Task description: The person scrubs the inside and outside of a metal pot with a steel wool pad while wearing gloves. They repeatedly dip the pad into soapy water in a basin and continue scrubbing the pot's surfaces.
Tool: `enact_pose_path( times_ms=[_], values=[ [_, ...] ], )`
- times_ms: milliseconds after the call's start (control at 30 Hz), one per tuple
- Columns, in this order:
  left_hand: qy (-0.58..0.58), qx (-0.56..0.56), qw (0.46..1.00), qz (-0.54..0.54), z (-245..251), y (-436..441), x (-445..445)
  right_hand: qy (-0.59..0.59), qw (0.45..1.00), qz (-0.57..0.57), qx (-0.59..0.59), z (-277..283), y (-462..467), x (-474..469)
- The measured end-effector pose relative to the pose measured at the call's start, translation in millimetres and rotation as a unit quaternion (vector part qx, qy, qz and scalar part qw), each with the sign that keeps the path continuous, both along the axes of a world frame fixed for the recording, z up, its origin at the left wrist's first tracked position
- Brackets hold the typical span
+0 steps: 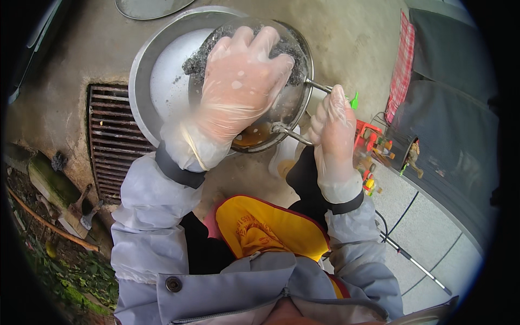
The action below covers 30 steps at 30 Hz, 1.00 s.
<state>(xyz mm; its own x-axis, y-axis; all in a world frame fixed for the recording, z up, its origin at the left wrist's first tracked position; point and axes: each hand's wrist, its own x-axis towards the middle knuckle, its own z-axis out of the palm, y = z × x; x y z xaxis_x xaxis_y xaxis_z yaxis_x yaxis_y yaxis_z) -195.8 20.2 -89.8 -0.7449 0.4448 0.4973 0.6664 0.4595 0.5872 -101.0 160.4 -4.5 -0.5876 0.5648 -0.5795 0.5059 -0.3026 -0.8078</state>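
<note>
My left hand, in a clear plastic glove with a rubber band at the wrist, presses palm down on a dark, curly scourer against a round metal pan. My right hand, gloved as well, grips the pan's metal loop handle at its outer end. Tilted, the pan overlaps the right side of a wide metal basin holding whitish, sudsy liquid. The left hand hides part of the scourer and pan. An orange-brown patch shows near the pan's lower rim.
A rusty floor grate lies left of the basin. Above it is part of a round metal tray. Bottles and a red plastic basket stand at right, near a dark mesh cover. Wood and tools lie at far left.
</note>
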Motion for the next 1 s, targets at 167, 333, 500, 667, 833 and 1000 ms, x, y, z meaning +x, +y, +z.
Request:
enact_pose_path(
  times_ms=[167,333,500,667,833,1000],
  values=[
    [0.047,-0.066,0.997,-0.017,18,-7,23,-0.014,1.000,-0.005,0.008,5,-9,-1],
    [0.068,-0.085,0.992,-0.071,35,-22,42,-0.001,0.998,0.054,0.031,7,-12,-4],
    [0.013,-0.080,0.997,0.004,26,-4,30,0.021,0.995,0.087,0.041,4,-17,-2],
    [0.033,-0.049,0.998,-0.013,36,-3,33,0.039,0.993,0.104,0.050,4,-19,-6],
    [0.023,-0.094,0.980,-0.176,39,-31,38,0.011,0.997,0.077,0.005,10,-16,-1],
    [-0.110,-0.013,0.987,-0.117,-18,-77,7,-0.009,1.000,0.012,-0.023,9,-4,-3]
  ],
)
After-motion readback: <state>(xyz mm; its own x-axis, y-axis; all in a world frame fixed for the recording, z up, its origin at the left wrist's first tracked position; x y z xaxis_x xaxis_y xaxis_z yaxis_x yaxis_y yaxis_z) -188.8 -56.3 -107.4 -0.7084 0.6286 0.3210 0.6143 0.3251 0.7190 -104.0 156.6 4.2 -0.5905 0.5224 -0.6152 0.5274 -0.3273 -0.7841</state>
